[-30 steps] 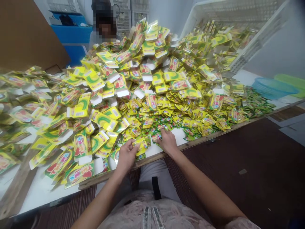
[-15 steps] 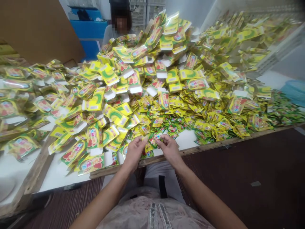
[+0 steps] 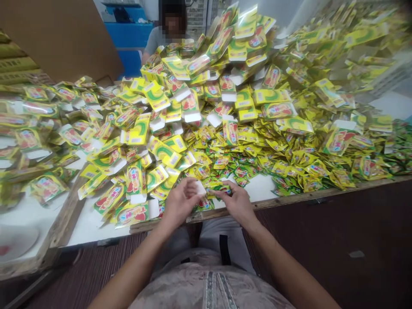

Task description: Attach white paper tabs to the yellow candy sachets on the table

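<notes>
Near the table's front edge, my left hand [image 3: 179, 202] is closed round a small carton, whose white flap [image 3: 200, 189] shows at the fingertips. The rest of that carton is hidden by the hand. Just to the right, my right hand [image 3: 238, 201] pinches a yellow-green sachet [image 3: 219, 188] between thumb and fingers, its end close to the carton's flap. Small green sachets [image 3: 242, 171] lie just beyond the hands, with a heap of yellow sachets [image 3: 289, 165] behind and to the right.
Yellow-green cartons [image 3: 164, 152], many with white flaps standing open, are piled high at centre and left. A wooden rim [image 3: 273, 201] runs along the table's front edge. Opposite sits another person [image 3: 154, 40]. A large brown board [image 3: 74, 38] stands at back left.
A white carton flap now shows at my left hand, which has turned slightly. My right hand has brought a sachet up against it. The whole view has shifted a little.
</notes>
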